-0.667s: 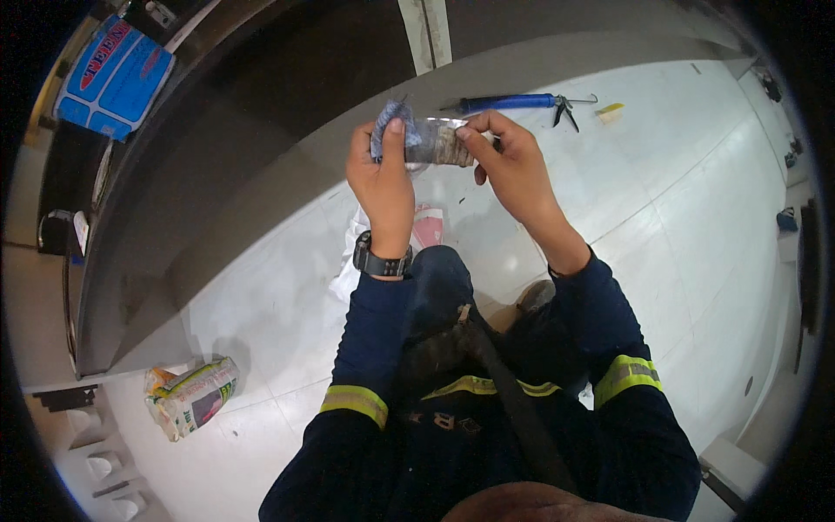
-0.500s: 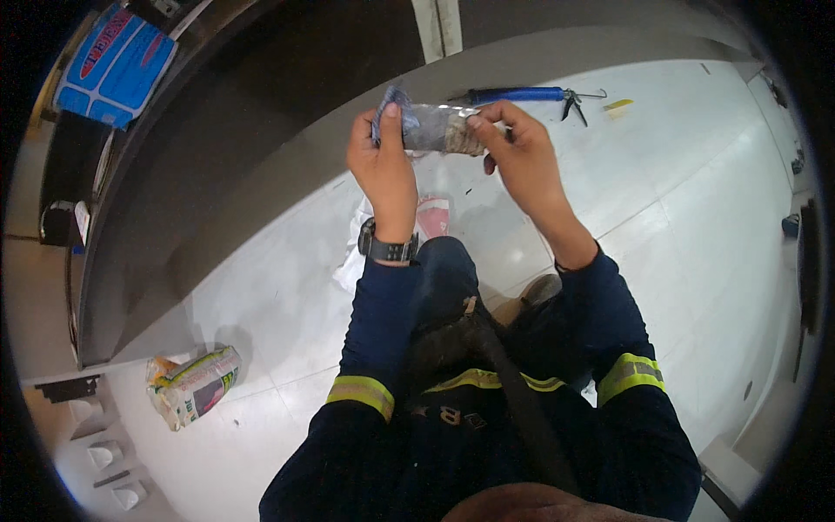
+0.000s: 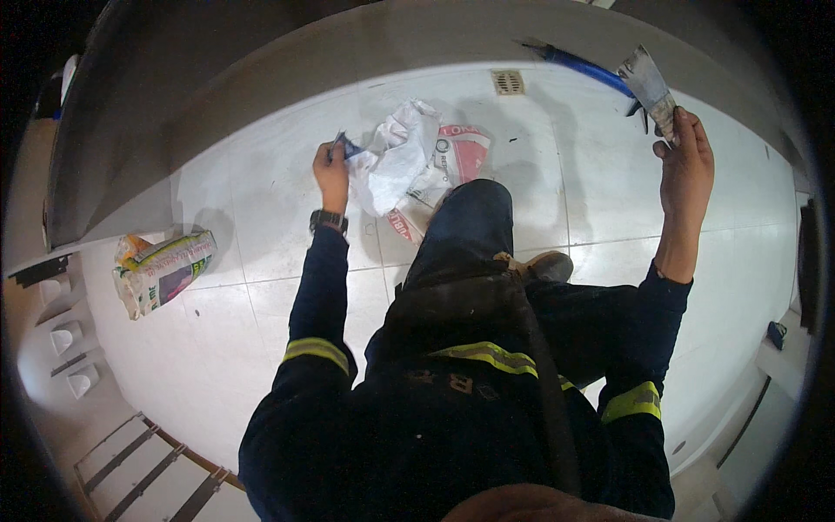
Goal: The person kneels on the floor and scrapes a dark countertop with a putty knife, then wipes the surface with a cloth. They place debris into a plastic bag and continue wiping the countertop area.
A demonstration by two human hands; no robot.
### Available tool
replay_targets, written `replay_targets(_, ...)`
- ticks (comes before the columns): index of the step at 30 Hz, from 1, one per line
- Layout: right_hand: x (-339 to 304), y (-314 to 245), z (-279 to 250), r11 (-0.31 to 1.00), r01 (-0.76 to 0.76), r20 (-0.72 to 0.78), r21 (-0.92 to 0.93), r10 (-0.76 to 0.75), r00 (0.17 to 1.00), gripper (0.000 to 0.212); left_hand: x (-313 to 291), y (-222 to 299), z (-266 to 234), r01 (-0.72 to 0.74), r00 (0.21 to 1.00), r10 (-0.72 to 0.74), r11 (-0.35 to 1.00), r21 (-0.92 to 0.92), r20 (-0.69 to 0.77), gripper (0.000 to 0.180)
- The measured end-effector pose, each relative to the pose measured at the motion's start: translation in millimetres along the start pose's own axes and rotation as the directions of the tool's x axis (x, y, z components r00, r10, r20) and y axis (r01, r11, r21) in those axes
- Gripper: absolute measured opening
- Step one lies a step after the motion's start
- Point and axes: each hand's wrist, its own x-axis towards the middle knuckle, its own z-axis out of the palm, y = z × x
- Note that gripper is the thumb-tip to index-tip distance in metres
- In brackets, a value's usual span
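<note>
Out to the right, my right hand [image 3: 687, 170] is closed on a flat metal putty knife [image 3: 647, 80]. Its grey blade widens away from my fingers and has dirty smears near them; any handle is hidden. My left hand [image 3: 330, 178] pinches a small blue cloth [image 3: 350, 148], mostly covered by the fingers. Just right of that hand lies a crumpled white plastic bag [image 3: 402, 152] on the floor. Beneath and beside it is a red-and-white printed sack [image 3: 465, 155]. A blue caulking gun [image 3: 584, 70] rests on the floor, partly behind the putty knife.
A square floor drain [image 3: 509, 83] is set in the pale tiles [image 3: 304, 278]. An opened, colourful printed bag [image 3: 163, 271] stands at the left. Dark panelling [image 3: 174, 104] rises along the far left side. My bent knee [image 3: 470, 217] is between my arms.
My hands have moved apart: the right one carried the putty knife off to the right, and the left one went down and left with the blue cloth. The view has shifted too.
</note>
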Motion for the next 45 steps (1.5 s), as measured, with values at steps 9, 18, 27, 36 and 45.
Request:
replay_targets(9, -9, 1, 40, 0.986, 0.004, 0.141, 0.167, -0.028, 0.990, 0.020, 99, -187, -16, -0.577, 0.721, 0.222, 0.717, 0.391, 0.657, 0.050)
replay_targets(18, -29, -2, -6, 0.997, -0.059, -0.024, -0.050, 0.058, 0.998, 0.018, 3, -95, 44, 0.040, 0.932, -0.324, 0.539, 0.841, 0.163, 0.092)
replay_targets(27, -20, -7, 5, 0.997, -0.055, 0.026, 0.052, 0.054, 0.998, 0.019, 26, -168, 59, -0.102, 0.708, -0.346, 0.812, 0.575, 0.615, 0.088)
replay_targets(36, -16, 9, -10, 0.995, -0.088, 0.055, -0.037, 0.090, 0.994, 0.021, 46, 37, 170, -0.225, 0.839, 0.038, 0.933, 0.282, 0.543, 0.077)
replay_targets(45, -9, 33, -2, 0.970, -0.025, 0.099, -0.244, 0.050, 0.994, 0.025, -4, 79, 150, -0.567, 0.710, 0.395, 0.812, 0.140, 0.583, 0.054)
